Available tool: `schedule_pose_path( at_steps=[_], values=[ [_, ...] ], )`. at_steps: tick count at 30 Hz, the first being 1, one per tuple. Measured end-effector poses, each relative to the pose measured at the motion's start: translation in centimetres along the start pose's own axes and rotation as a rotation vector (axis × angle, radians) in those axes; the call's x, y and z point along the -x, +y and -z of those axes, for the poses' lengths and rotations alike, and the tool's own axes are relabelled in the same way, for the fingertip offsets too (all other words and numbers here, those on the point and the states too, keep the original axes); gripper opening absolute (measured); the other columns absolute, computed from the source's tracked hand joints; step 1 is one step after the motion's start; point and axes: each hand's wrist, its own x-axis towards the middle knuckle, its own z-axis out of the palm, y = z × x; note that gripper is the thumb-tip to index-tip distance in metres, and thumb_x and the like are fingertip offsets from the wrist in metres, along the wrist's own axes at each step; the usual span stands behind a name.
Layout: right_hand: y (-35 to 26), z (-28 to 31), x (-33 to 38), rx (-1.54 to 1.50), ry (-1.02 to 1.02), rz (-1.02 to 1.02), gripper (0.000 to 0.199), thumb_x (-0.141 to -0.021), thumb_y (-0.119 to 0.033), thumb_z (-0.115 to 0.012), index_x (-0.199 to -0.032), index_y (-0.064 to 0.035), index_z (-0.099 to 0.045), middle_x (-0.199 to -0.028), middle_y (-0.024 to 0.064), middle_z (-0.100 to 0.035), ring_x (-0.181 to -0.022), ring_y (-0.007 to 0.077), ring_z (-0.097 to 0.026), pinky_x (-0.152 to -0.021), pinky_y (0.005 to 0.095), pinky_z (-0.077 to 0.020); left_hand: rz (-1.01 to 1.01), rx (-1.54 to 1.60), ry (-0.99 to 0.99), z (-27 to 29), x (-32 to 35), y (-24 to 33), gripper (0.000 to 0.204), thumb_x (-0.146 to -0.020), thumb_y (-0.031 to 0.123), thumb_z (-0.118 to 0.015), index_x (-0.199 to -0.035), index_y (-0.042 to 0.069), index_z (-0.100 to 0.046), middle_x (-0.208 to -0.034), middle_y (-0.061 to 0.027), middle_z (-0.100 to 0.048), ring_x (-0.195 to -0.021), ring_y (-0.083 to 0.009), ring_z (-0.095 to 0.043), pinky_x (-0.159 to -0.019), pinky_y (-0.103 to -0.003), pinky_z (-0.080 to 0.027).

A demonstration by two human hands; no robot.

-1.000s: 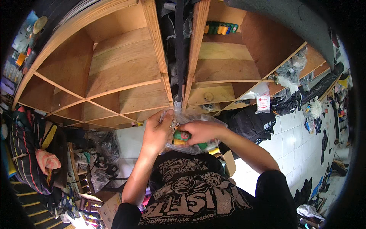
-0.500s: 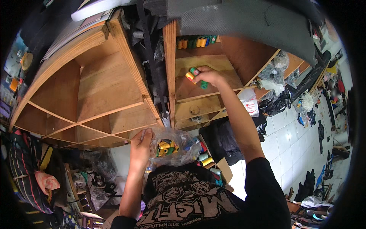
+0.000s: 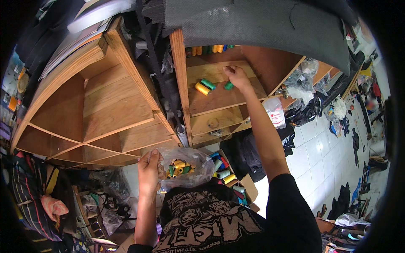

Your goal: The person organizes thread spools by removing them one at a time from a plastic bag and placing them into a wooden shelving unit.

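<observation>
My left hand [image 3: 149, 170] grips the mouth of a clear plastic bag [image 3: 185, 166] holding several yellow, green and orange thread spools, held at chest height. My right hand [image 3: 237, 78] is stretched up onto a wooden shelf [image 3: 219, 99], fingers closed around a green spool [image 3: 228, 86] that rests on the board. A second green spool [image 3: 208, 84] and a yellow spool [image 3: 202, 89] lie on that shelf just left of the hand. Several more spools [image 3: 209, 49] stand in a row at the back of the compartment.
Wooden cubby shelving [image 3: 105, 114] spreads to the left. Dark straps [image 3: 162, 80] hang down its central upright. A cardboard box of spools [image 3: 225, 173] sits below on the floor. Plastic bags [image 3: 303, 80] and dark cloth lie at the right on white tiles [image 3: 320, 152].
My right hand went up from the bag to the shelf and moved right along it, leaving two spools lying on the board. My left hand stays on the bag.
</observation>
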Motion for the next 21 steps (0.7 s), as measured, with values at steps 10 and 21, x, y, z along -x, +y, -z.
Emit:
schedule_pose_path(
  at_steps=[10,21],
  values=[
    [1.5,-1.3,3.8,0.345,0.508,0.529,0.041,-0.084,-0.038,-0.056,-0.105,-0.0033,-0.058,-0.092,0.0186,-0.06,-0.084,0.0331,-0.058,-0.085,0.0403,-0.0402,-0.056,-0.026,0.031,-0.1,-1.0,-0.5,0.026,-0.091,0.026,-0.051,-0.072,0.008,-0.05,-0.059,0.0039,-0.039,-0.042,-0.0035,-0.033,-0.036,-0.019,-0.026],
    [-4.4,-5.1,2.7,0.68,-0.215,0.162,0.034,-0.084,-0.031,-0.054,-0.106,-0.0059,-0.061,-0.095,0.0199,-0.062,-0.09,0.0352,-0.057,-0.082,0.044,-0.0432,0.008,0.015,0.036,-0.4,-0.3,0.0,0.021,-0.09,0.024,-0.051,-0.075,0.009,-0.049,-0.061,0.0052,-0.038,-0.041,-0.0032,-0.03,-0.034,-0.019,-0.024]
  ],
)
